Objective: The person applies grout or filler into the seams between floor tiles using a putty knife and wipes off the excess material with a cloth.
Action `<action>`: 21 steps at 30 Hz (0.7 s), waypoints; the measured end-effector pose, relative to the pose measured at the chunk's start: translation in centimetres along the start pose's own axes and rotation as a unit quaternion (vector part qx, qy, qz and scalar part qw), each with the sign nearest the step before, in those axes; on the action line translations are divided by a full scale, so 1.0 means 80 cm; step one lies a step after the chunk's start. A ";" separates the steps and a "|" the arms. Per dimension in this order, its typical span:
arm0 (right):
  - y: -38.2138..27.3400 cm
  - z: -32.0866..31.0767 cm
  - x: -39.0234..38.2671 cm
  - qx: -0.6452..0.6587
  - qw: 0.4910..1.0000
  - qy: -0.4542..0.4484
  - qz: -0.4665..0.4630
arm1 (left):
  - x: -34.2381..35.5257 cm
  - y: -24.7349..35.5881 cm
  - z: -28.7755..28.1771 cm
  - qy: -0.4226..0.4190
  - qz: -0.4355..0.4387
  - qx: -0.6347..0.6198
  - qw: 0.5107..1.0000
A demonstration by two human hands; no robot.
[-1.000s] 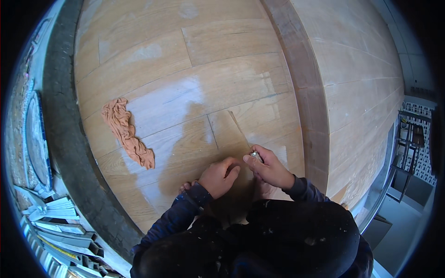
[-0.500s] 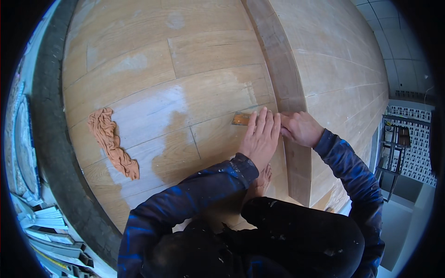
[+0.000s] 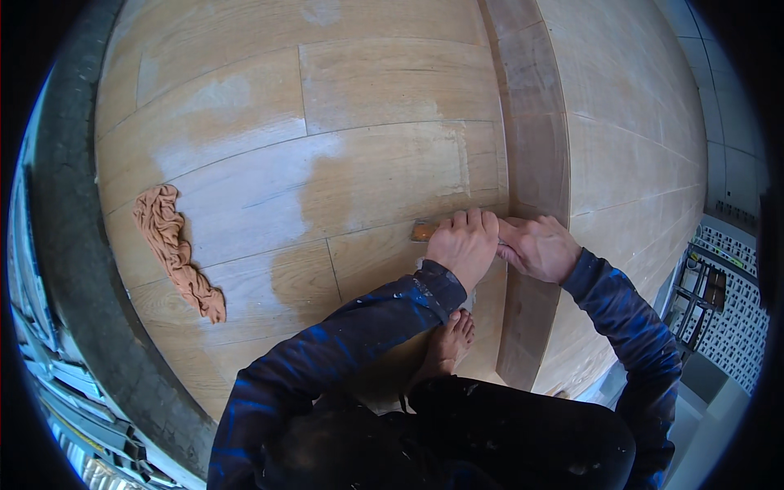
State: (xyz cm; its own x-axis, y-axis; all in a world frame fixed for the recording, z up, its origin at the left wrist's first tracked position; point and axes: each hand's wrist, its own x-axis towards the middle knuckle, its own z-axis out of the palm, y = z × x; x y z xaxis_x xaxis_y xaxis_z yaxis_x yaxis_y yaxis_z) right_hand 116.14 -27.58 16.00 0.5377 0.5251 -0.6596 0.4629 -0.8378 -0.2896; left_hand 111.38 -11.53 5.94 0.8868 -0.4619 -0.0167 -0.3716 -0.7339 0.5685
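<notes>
My right hand (image 3: 541, 247) is closed at the step's base around what appears to be the handle of a flat scraper, mostly hidden by my fingers. The scraper's orange-brown, stained end (image 3: 423, 232) sticks out to the left, just above the tiles. My left hand (image 3: 465, 247) is curled over the scraper's middle, its fingers bent and pressed against my right hand. A crumpled orange-brown cloth (image 3: 178, 253) lies on the wood-look floor tiles (image 3: 392, 86) to the left, beside a whitish smeared patch (image 3: 245, 204).
A tiled step riser (image 3: 535, 155) runs along the right, with a raised tiled surface (image 3: 629, 139) beyond it. My bare foot (image 3: 449, 343) rests below my hands. A dark ledge (image 3: 77, 245) borders the floor at left. A metal rack (image 3: 701, 298) stands far right.
My left fingers, stretched out before, are now bent over the scraper. The view has shifted; the cloth and floor appear farther left, and more of my foot shows.
</notes>
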 end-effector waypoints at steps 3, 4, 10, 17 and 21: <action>0.002 0.001 0.000 0.002 1.000 -0.002 0.009 | 0.006 -0.001 0.002 -0.007 0.004 0.006 1.000; 0.003 0.002 0.002 0.001 1.000 -0.014 0.018 | 0.006 -0.003 0.003 -0.010 0.004 0.003 1.000; 0.008 -0.002 0.010 -0.035 0.999 -0.027 0.025 | 0.016 -0.017 -0.006 -0.084 0.037 -0.030 0.995; 0.008 -0.005 0.017 -0.040 0.999 -0.016 -0.018 | 0.013 -0.018 -0.008 -0.093 0.020 -0.054 0.994; -0.030 -0.022 0.010 -0.070 0.995 -0.063 0.027 | -0.002 -0.030 -0.020 -0.104 0.044 -0.068 0.991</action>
State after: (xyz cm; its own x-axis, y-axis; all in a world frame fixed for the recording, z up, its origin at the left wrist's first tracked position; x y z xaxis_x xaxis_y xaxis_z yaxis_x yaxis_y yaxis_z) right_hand 116.68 -24.86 17.38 0.4760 0.4491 -0.7561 0.5344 -0.8305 -0.1569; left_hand 112.58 -8.87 5.89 0.7706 -0.6253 -0.1234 -0.3927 -0.6183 0.6808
